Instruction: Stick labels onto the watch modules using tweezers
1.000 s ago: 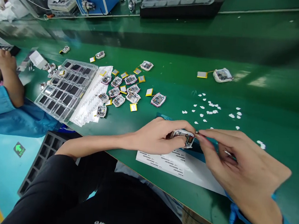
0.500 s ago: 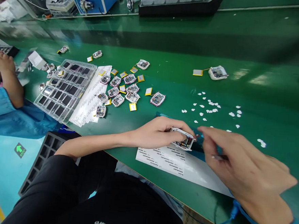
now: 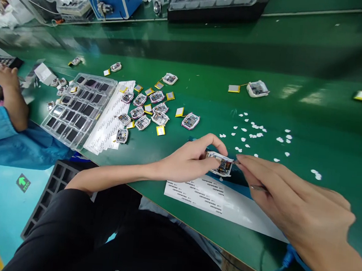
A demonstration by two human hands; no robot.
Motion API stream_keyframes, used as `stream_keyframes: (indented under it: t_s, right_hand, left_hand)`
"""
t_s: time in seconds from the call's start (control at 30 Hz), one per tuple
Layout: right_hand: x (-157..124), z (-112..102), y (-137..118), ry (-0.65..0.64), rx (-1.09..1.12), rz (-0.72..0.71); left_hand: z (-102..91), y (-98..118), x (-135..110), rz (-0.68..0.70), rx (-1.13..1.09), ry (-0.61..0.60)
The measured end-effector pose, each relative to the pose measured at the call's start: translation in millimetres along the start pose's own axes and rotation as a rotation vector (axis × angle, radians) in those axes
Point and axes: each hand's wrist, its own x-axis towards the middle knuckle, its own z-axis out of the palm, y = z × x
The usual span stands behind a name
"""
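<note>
My left hand grips an opened smartwatch case by its left side, thumb over the circuit parts inside. The case has a white frame and is held just above a dark blue mat. My right hand pinches a pair of metal tweezers, mostly hidden by the fingers. Their tips reach the right edge of the case. Under both hands lies a white printed sheet. A small white tab shows just below the case.
Several opened watch cases with yellow-edged batteries lie to the left. Beyond them are printed sheets and a clear tray of dark screens. White scraps dot the bench. A co-worker's arm is at far left.
My right hand has moved left, bringing the tweezers to the case edge. My left index finger has lifted and bent. A white tab now shows below the case.
</note>
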Motion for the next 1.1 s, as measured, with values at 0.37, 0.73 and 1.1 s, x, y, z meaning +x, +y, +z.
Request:
stream_keyframes:
  t_s: [0.37, 0.73, 1.1]
  right_hand:
    - [-2.2, -3.2, -9.9, -0.043, 0.039, -0.120]
    - [0.0, 2.0, -15.2, -0.025, 0.208, 0.000]
    - [15.9, -2.6, -31.3, -0.227, 0.716, 0.711]
  left_hand:
    - [10.5, -0.9, -10.8, 0.172, 0.398, 0.027]
    - [13.7, -13.6, -7.3, 0.385, 0.535, 0.156]
    - [16.9, -15.5, -7.8, 0.371, 0.485, 0.132]
